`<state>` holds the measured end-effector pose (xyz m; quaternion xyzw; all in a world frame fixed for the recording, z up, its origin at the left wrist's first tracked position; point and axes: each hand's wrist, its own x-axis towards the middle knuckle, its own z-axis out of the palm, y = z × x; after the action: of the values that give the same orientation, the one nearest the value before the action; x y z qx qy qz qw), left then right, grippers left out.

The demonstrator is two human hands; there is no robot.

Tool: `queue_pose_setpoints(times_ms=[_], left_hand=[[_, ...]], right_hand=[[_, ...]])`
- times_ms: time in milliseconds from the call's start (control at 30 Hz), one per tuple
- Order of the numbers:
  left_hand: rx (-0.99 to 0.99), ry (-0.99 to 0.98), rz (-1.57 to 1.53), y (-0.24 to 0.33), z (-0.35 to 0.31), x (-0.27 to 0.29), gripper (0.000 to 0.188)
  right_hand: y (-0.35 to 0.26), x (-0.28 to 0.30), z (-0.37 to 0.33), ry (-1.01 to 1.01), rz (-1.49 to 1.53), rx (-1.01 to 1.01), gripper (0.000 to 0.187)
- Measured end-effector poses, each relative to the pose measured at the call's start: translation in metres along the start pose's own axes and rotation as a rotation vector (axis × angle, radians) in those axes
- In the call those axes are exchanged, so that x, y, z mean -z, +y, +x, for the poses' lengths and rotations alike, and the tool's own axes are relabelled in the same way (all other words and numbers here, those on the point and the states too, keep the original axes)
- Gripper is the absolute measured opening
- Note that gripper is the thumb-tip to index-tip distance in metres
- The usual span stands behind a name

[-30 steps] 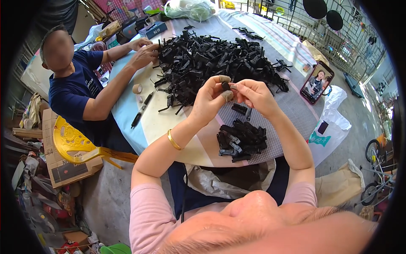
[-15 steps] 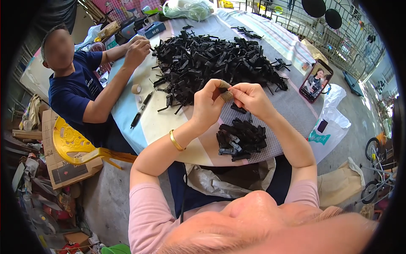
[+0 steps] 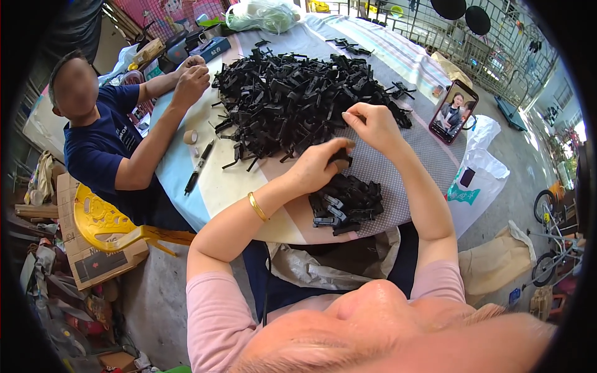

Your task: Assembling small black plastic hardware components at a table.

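My left hand (image 3: 316, 168), with a gold bangle at the wrist and brown wraps on its fingertips, is closed around a small black plastic part (image 3: 342, 156). Just below that hand lies a small heap of black and greyish plastic parts (image 3: 347, 205). To the upper right, my right hand (image 3: 377, 127) has thumb and forefinger brought together at the edge of the large pile of black plastic parts (image 3: 280, 93). Whatever may be in its pinch is too small to make out.
A patterned cloth covers the round table (image 3: 429, 168). A phone (image 3: 453, 113) stands at the right beside a white plastic bag (image 3: 476, 180). To the left, a tape roll (image 3: 189, 137) and a pen (image 3: 199, 166) lie near a seated person (image 3: 118, 143). An open sack (image 3: 298, 267) is below the table edge.
My hands, together half a second ago, are now apart. The left moved down toward the small heap; the right rose slightly toward the large pile. The whole view shifted a little.
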<state>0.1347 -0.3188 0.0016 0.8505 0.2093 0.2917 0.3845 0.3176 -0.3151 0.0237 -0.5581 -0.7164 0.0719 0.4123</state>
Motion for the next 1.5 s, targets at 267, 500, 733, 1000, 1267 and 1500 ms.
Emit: queue_pose_setpoints(times_ms=[267,500,733,1000,1267,1500], left_hand=[[-0.082,-0.192,0.06,0.009,-0.006,0.003,0.038],[-0.093,-0.177,-0.029,0.01,-0.009,-0.003,0.032],[0.037,-0.095,-0.314,-0.002,-0.007,-0.01,0.027],[0.262,0.165,-0.126,-0.01,-0.002,0.001,0.024],[0.306,0.158,-0.924,-0.015,0.001,0.021,0.037],[0.262,-0.049,-0.961,-0.009,0.001,0.042,0.053]], right_hand=[[-0.002,-0.008,-0.003,-0.067,-0.062,0.024,0.019],[-0.004,-0.014,-0.002,-0.056,-0.033,0.058,0.022],[0.014,-0.043,-0.003,-0.037,-0.065,0.092,0.026],[0.011,-0.03,0.004,0.029,0.025,0.097,0.026],[-0.008,-0.005,-0.002,-0.015,0.258,0.313,0.026],[-0.024,-0.003,-0.01,-0.112,0.122,0.52,0.03]])
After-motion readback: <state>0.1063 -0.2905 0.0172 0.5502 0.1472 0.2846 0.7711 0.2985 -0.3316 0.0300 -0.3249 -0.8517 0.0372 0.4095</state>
